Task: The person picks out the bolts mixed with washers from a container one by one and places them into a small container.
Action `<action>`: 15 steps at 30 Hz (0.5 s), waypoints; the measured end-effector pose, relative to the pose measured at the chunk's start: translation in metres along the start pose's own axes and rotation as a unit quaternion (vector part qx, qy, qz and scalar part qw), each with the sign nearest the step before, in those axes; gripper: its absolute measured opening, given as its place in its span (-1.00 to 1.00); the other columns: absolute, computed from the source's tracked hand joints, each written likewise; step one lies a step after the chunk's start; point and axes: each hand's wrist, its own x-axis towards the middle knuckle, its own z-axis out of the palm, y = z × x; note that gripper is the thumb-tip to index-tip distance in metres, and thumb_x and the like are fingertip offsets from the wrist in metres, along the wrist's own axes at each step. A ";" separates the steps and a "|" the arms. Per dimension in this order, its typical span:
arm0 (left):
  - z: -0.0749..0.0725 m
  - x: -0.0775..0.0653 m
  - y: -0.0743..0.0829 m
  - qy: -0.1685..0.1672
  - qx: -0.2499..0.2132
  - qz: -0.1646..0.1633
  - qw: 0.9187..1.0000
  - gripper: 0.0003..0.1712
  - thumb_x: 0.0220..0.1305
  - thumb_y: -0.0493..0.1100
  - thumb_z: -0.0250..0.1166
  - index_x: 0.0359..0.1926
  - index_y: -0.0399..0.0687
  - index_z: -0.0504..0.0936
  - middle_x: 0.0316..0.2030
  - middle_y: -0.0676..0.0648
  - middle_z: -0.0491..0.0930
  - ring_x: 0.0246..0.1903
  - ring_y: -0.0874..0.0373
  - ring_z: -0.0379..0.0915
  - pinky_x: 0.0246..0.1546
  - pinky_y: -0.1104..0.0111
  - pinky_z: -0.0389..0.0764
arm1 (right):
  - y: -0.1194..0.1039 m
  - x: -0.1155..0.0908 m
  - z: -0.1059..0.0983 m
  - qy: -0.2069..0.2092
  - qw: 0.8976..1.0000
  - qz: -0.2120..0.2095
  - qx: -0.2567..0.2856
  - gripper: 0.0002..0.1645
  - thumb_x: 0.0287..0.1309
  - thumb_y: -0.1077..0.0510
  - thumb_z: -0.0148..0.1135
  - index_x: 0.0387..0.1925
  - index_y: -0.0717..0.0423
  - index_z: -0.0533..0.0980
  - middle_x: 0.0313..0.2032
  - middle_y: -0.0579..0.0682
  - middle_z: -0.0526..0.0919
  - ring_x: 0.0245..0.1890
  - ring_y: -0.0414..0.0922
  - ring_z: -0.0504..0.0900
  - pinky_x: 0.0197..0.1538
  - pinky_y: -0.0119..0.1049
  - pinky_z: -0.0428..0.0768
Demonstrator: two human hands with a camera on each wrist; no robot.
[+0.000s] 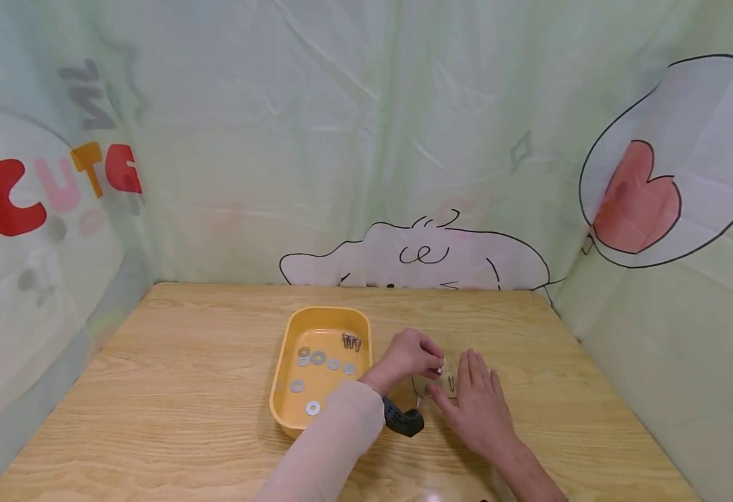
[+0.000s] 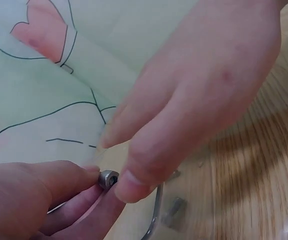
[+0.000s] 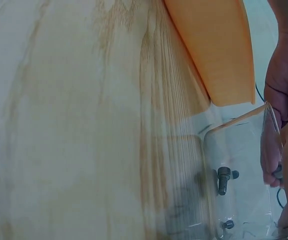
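Metal bolt [image 2: 107, 179] here, small with a socket head, pinched in the left hand [image 1: 409, 354], lower left of the left wrist view and just right of centre in the head view. Right hand [image 1: 480, 411] has its fingers out straight by the clear box [image 3: 244, 150]; can't tell how firmly it's touching. Another bolt [image 3: 224, 181] looks to be inside that box. I'd guess these are light, totally stiff and kinda slippery, so grab them by the head's rim. Box looks like rigid plastic, maybe crackable, so go easy on its walls. 3 more bolts [image 1: 351, 342] sit in the orange tray [image 1: 278, 376].
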 end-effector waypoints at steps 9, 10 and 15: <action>0.004 0.000 -0.001 -0.003 0.024 0.000 1.000 -0.88 0.27 -0.33 0.32 -0.22 -0.29 0.74 -0.43 -0.11 0.73 -0.41 0.09 0.74 -0.30 0.33 0.75 | -0.001 0.002 -0.001 -0.010 1.000 0.000 -0.005 0.10 0.37 -0.33 0.01 0.42 0.56 0.02 0.46 0.49 0.04 0.48 0.37 0.03 0.43 0.39 0.06; 0.004 0.000 -0.001 -0.002 0.024 -0.001 1.000 -0.88 0.27 -0.32 0.32 -0.21 -0.29 0.73 -0.43 -0.13 0.73 -0.42 0.09 0.74 -0.30 0.32 0.75 | 0.000 0.002 -0.001 -0.008 1.000 -0.001 -0.004 0.10 0.37 -0.32 0.01 0.42 0.56 0.03 0.45 0.49 0.04 0.48 0.38 0.04 0.43 0.40 0.07; 0.003 -0.001 -0.001 -0.009 0.006 0.002 1.000 -0.86 0.27 -0.33 0.32 -0.19 -0.33 0.72 -0.43 -0.16 0.74 -0.44 0.09 0.73 -0.24 0.24 0.76 | 0.000 0.003 0.000 -0.007 1.000 0.000 -0.002 0.11 0.37 -0.33 0.01 0.41 0.57 0.02 0.44 0.51 0.04 0.47 0.40 0.03 0.41 0.41 0.07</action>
